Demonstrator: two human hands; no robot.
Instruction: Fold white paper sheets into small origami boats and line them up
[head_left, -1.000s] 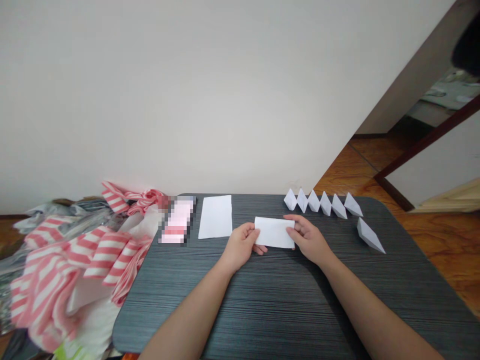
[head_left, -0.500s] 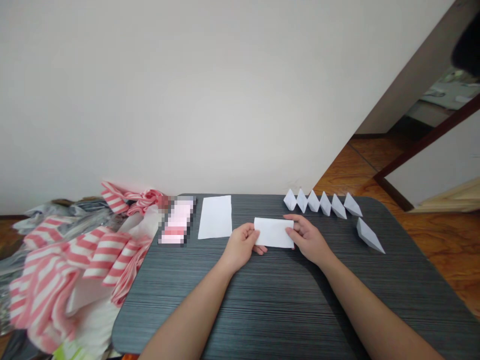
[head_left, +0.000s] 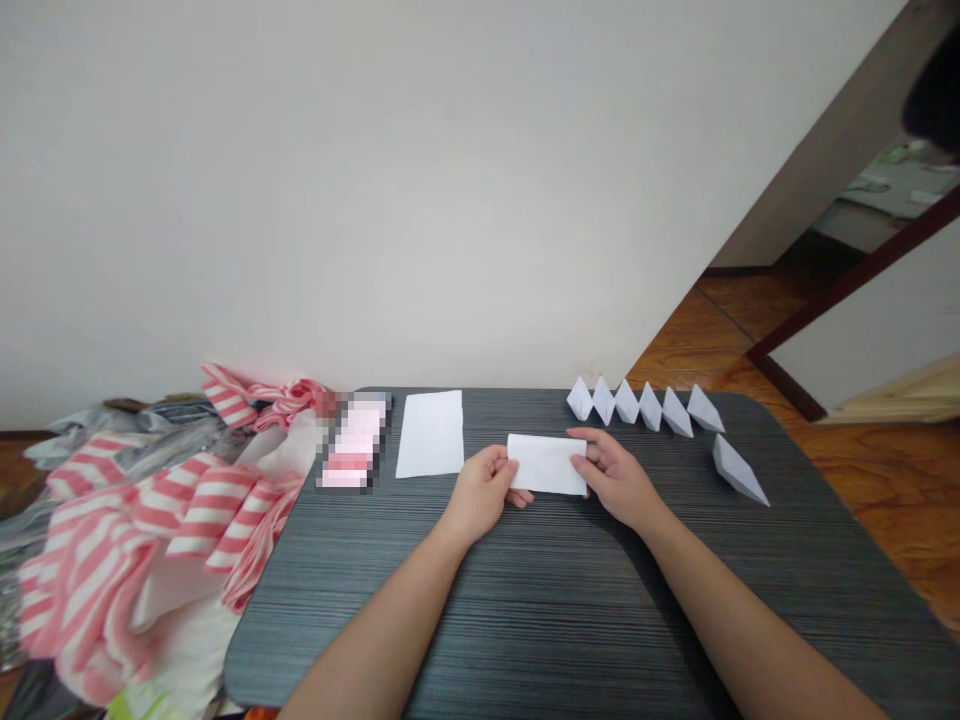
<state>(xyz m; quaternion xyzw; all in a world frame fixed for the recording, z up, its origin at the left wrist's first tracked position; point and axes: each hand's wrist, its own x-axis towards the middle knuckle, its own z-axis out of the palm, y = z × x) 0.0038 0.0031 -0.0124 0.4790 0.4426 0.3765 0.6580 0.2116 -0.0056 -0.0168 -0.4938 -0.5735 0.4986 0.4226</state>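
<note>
A folded white sheet of paper [head_left: 547,465] is held up a little above the dark table. My left hand [head_left: 484,488] pinches its left edge, thumb in front and fingers behind. At the right edge, my right hand [head_left: 616,475] grips it with the thumb on the front; the index finger stretches along the top corner. The fold appears to run along the top. Left of my hands lies a flat stack of white paper [head_left: 431,435]. Several folded paper shapes [head_left: 627,402] stand in a row behind my right hand, and another pointed paper shape [head_left: 739,470] lies apart at the right.
The dark striped-grain table [head_left: 525,620] reaches back to a pale wall [head_left: 450,200]. A pixelated pink-and-white item [head_left: 356,440] lies at its back left. Red-and-white striped cloth [head_left: 150,520] and plastic bags are heaped beyond the left edge. Wooden floor [head_left: 697,330] shows at right.
Almost nothing differs. Both hands keep hold of the folded paper, which has shifted very slightly to the left.
</note>
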